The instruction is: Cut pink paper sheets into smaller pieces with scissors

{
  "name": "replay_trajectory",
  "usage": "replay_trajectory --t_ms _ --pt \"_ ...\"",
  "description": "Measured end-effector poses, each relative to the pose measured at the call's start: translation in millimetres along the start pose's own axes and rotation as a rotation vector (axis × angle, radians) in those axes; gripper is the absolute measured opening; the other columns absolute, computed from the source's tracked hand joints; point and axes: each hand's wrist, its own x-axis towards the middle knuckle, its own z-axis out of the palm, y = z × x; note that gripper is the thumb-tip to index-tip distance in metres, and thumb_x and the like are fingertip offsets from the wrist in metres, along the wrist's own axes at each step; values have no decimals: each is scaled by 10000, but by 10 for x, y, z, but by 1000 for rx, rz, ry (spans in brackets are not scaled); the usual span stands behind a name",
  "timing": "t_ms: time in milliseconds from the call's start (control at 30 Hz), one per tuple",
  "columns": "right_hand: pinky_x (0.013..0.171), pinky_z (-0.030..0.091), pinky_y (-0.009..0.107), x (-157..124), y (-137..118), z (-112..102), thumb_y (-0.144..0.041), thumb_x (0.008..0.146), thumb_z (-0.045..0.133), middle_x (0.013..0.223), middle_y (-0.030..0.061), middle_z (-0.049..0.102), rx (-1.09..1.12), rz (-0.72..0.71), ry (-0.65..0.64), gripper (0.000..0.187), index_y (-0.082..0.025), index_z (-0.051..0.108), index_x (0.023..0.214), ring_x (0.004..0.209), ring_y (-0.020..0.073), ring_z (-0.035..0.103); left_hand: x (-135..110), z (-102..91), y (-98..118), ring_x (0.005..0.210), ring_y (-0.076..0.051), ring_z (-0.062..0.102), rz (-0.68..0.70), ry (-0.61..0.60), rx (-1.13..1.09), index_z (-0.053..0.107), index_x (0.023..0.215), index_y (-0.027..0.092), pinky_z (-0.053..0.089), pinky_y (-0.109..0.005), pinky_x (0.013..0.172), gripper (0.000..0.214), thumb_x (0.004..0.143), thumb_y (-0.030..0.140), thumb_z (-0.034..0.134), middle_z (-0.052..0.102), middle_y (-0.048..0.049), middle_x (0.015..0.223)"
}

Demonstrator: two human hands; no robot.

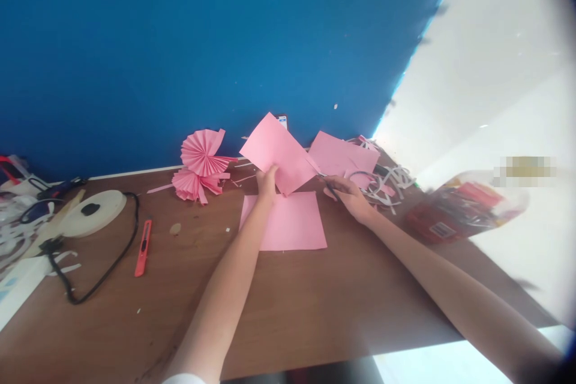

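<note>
My left hand (267, 183) pinches a pink paper sheet (276, 153) by its lower edge and holds it tilted above the brown table (315, 306). My right hand (348, 195) is closed round black-handled scissors (330, 187), whose blades point at the sheet's right edge. A second pink sheet (288, 222) lies flat under both hands. More pink sheets (344, 156) lie behind my right hand.
Two folded pink paper fans (200, 165) lie by the blue wall. A red box cutter (144, 247), a white tape roll (92, 211) and a black cord (103, 270) are at the left. White paper strips (389, 186) and a plastic bag (463, 207) are at the right.
</note>
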Motion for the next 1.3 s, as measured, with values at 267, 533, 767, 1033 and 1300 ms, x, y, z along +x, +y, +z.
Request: replay_trajectory --t_ms 267,533,767,1033,1300 --pt "746 452 312 -20 -11 -16 -420 764 647 812 25 602 -42 -14 -32 334 -213 629 1027 778 173 547 10 -9 -11 1004 -210 626 -26 53 -12 582 969 156 487 -335 892 361 659 249 741 660 -91 1065" --pt "763 461 333 -13 45 -24 -415 763 641 838 29 600 -40 -20 -46 330 -207 634 1020 802 186 562 10 0 -4 1019 -217 627 -40 24 -49 589 966 161 489 -350 896 317 683 236 710 661 -90 1027" --pt "676 443 324 -36 -62 9 -432 719 693 747 27 585 34 1 -32 356 -191 678 981 707 171 550 27 -17 -31 1018 -214 623 -29 62 -12 569 961 162 493 -333 889 344 671 249 733 660 -86 1026" --pt "649 442 327 -45 -131 25 -474 702 707 596 4 514 28 -1 -20 394 -174 691 957 658 176 533 31 -2 -15 1035 -221 616 -25 101 -14 562 981 159 481 -351 912 348 680 230 722 650 -92 1044" --pt "672 445 312 -35 -94 22 -486 706 701 687 17 561 25 -17 -16 455 -142 682 1003 662 149 532 33 -9 -37 1011 -203 621 -8 113 19 563 964 150 477 -332 912 350 673 246 732 650 -90 1025"
